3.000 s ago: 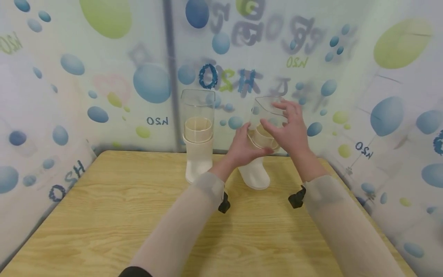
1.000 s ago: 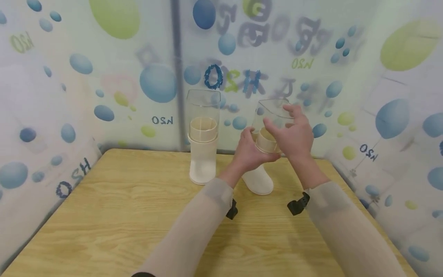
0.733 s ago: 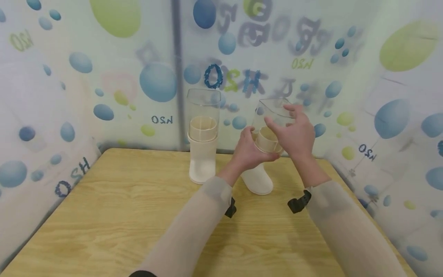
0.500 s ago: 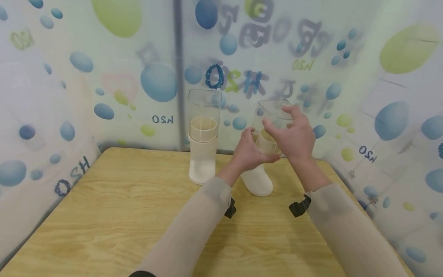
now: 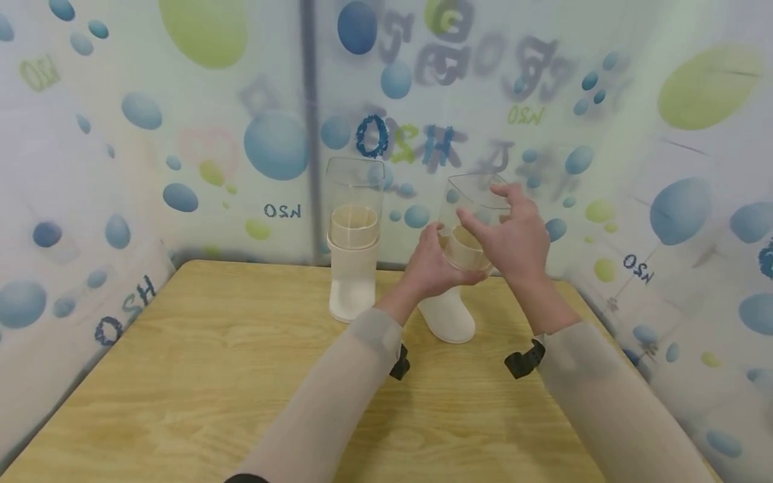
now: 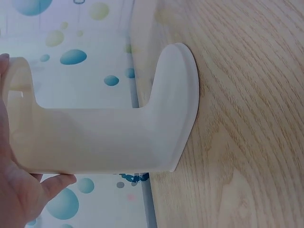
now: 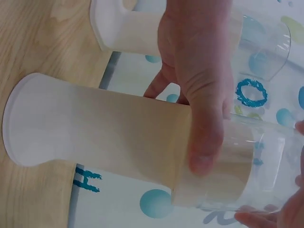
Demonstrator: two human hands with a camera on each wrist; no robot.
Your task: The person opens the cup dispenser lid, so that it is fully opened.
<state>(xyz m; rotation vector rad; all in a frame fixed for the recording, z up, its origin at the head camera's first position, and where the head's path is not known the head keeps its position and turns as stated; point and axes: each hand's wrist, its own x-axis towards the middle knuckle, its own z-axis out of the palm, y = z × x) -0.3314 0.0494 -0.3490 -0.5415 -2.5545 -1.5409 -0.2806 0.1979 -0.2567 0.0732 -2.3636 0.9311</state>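
Note:
A white boot-shaped holder (image 5: 448, 316) leans slightly at the back right of the table, its sole down on the wood. Inside its top sits a cream ring (image 5: 466, 249), and a clear plastic sleeve (image 5: 477, 193) rises from there. My left hand (image 5: 431, 265) grips the holder around its upper rim, the thumb lying across the sleeve's lower end in the right wrist view. Higher up, my right hand (image 5: 513, 238) holds the clear sleeve, thumb on the near side and fingers curled over the far edge. Part of the rim is hidden by my hands.
A matching white boot-shaped holder (image 5: 352, 285) with a clear sleeve (image 5: 356, 176) stands upright to the left. The wooden table (image 5: 229, 376) ends close behind both. Balloon-printed curtains (image 5: 272, 87) enclose the back and sides.
Over the three seconds, both hands and the held boot-shaped holder have come slightly nearer, the holder tilting a little. In the last half second almost nothing has moved.

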